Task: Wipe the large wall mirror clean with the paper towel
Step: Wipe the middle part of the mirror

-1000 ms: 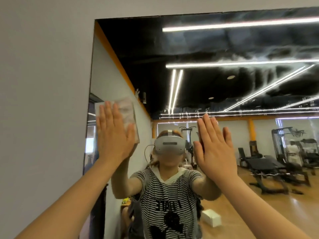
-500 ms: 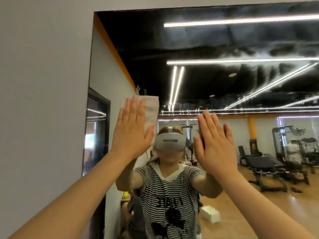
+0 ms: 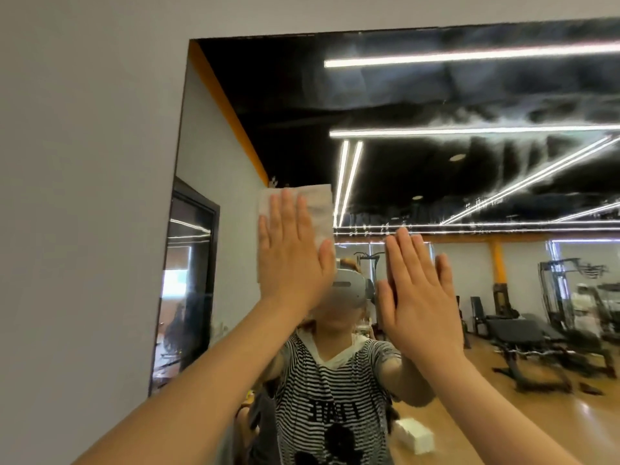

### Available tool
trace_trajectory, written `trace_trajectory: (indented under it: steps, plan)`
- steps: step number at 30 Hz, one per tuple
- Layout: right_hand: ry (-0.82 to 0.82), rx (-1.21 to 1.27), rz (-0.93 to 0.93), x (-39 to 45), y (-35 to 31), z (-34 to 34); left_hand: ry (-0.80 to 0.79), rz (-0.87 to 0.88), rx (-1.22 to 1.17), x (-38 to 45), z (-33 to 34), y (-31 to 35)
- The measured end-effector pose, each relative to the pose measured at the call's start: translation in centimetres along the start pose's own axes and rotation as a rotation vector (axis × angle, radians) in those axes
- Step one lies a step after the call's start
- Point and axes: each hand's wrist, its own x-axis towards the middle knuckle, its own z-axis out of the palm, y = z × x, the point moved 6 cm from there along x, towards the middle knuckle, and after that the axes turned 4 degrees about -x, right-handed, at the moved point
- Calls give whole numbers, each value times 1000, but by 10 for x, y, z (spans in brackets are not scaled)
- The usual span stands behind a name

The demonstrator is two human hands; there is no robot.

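Since a second ago, the left hand (image 3: 291, 253) and the paper towel (image 3: 318, 209) under it have slid rightward across the mirror (image 3: 436, 95), away from its left edge and towards the right hand (image 3: 421, 290). The left hand is flat, fingers straight and pointing up, pressing the folded white towel against the glass; the towel shows above and to the right of the fingers. The right hand, just beside it, also lies flat and open against the glass, holding nothing. The mirror hangs on a grey wall (image 3: 84, 196) and reflects a gym with dark benches (image 3: 523, 344) and ceiling strip lights (image 3: 469, 55).
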Motion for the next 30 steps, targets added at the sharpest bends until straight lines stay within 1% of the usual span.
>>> trace_trajectory:
  steps: [4,9,13,15,17,19,21,25,28,30]
  plan:
    - [11,-2,-1,0,1,-2,-36,31,-13,0,3,7]
    - [-17,2,0,1,1,-4,-107,111,18,-1,-1,-19]
    - [-19,0,-1,1,-1,-5,-93,79,71,-5,-8,-56]
    - [-25,3,1,1,-1,-5,-73,41,68,-6,-9,-60]
    - [-30,1,1,0,-1,-5,-35,-52,46,-7,-10,-52]
    - [-29,-8,-4,0,-1,-3,17,-181,25,-9,-10,-39]
    - [-28,-20,-7,-1,0,-2,50,-229,-5,-10,-7,-17]
    - [-2,-47,-13,-1,-1,-1,37,-110,9,-8,12,33]
    - [8,-57,-13,0,-1,-2,65,-91,24,-6,15,40]
    - [-3,-53,-13,0,-1,-2,49,-65,33,-6,15,38]
